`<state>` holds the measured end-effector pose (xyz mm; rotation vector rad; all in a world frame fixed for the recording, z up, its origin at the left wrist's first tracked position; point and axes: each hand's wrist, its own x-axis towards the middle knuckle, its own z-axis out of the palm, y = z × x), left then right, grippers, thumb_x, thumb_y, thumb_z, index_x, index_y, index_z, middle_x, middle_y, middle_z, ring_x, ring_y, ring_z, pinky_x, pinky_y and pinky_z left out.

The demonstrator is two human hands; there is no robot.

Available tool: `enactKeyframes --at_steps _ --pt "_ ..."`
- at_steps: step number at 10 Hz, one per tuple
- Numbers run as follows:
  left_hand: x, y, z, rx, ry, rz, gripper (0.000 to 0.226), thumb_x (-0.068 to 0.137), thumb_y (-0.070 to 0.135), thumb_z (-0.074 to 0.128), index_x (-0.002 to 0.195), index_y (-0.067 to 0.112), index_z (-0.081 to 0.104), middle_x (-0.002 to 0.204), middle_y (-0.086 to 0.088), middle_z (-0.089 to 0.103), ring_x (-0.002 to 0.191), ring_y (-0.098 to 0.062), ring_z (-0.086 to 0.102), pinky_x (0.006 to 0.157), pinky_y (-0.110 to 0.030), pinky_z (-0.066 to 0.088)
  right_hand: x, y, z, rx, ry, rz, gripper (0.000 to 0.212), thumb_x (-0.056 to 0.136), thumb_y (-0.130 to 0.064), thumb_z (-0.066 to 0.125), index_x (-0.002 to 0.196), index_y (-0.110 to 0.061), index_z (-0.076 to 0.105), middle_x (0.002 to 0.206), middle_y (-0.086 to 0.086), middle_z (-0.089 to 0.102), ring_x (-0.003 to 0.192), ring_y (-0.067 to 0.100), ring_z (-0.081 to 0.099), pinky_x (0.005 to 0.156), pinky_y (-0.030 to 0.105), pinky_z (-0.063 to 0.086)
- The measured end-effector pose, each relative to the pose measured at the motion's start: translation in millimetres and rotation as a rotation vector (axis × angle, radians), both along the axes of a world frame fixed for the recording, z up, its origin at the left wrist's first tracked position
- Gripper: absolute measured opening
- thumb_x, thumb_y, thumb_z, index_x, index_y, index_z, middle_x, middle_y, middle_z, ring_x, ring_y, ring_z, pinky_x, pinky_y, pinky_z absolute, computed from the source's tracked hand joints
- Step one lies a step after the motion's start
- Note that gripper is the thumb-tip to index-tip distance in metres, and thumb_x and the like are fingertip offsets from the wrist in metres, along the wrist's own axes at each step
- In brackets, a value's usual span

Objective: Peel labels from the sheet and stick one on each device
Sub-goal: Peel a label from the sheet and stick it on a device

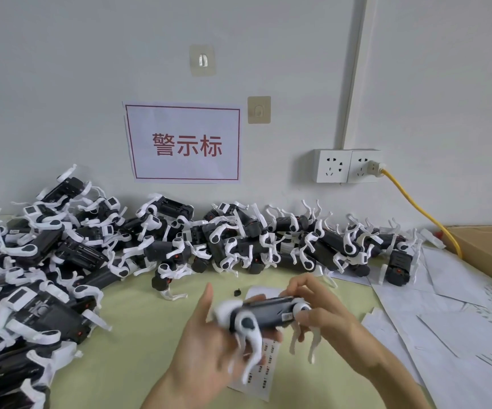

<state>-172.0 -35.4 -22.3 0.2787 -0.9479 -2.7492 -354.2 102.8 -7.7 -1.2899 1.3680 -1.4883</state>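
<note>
Closest to me, my left hand (pixel 206 335) cradles the near end of a dog-shaped device (pixel 264 312), fingers curled under its white legs and thumb standing free above. Its dark body runs left to right across my view, held clear of the table (pixel 138 358). My right hand (pixel 315 308) closes round the far end, fingertips pressing the top edge near the white hip; whether a label sits under them I cannot tell. Directly below the device lies the label sheet (pixel 264 376), partly hidden by the hands, so both reach it equally, the right thumb slightly nearer its upper edge.

I judge the next move to be setting this one aside. Open green surface lies to the left of the hands and just ahead. On the right, used backing papers (pixel 445 326) crowd the table up to a cardboard box (pixel 486 249). Farther off, the pile of devices (pixel 179 240) stretches along the wall (pixel 61 84), thickest at left, beneath a red-lettered sign (pixel 184 144) and a socket (pixel 346 166) with a yellow cable (pixel 422 214).
</note>
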Motion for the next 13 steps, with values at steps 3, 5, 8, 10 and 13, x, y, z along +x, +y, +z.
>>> enactKeyframes --at_steps 3,5,8,10,13 --pt "-11 -3 -14 -0.568 -0.251 0.467 0.061 0.106 0.05 0.025 0.126 0.007 0.063 0.093 -0.022 0.074 0.066 -0.022 0.06 0.069 -0.037 0.041 -35 8 -7 0.106 0.017 -0.208 0.058 0.087 -0.045 0.066 0.124 0.0 0.066 0.091 0.022 0.063 0.064 0.03 0.059 0.058 0.034 0.058" --pt "-9 -5 -13 -0.524 -0.278 0.573 0.053 0.109 0.043 0.028 0.111 0.004 0.064 0.079 -0.015 0.068 0.062 -0.021 0.056 0.066 -0.036 0.04 -73 52 1 -0.47 -1.508 -0.445 0.074 0.108 -0.039 0.044 0.155 0.009 0.015 0.148 0.047 0.032 0.139 0.036 0.049 0.108 0.046 0.049" --pt "-15 -3 -22 -0.811 -0.439 0.616 0.031 0.105 0.026 0.048 0.092 0.008 0.069 0.075 -0.008 0.074 0.061 -0.015 0.06 0.064 -0.029 0.044 -63 19 -10 -0.176 -0.697 -0.833 0.021 0.101 -0.016 0.051 0.114 -0.014 0.067 0.106 0.005 0.074 0.089 0.021 0.071 0.082 0.03 0.049" --pt "-17 -3 -32 -0.991 -0.482 0.572 0.025 0.103 0.01 0.052 0.084 0.008 0.069 0.078 -0.009 0.073 0.061 -0.01 0.063 0.057 -0.013 0.043 -52 -14 -15 0.006 -0.195 -0.962 0.03 0.095 -0.014 0.068 0.123 -0.018 0.06 0.116 0.007 0.069 0.096 0.022 0.069 0.081 0.038 0.055" --pt "-16 -6 -34 -0.992 -0.507 0.557 0.024 0.101 0.008 0.053 0.084 0.009 0.07 0.078 -0.009 0.073 0.059 -0.01 0.062 0.056 -0.012 0.044 -124 -52 2 0.45 0.452 -1.156 0.078 0.09 -0.039 0.073 0.153 -0.011 0.036 0.157 0.013 0.036 0.143 0.037 0.032 0.114 0.054 0.029"
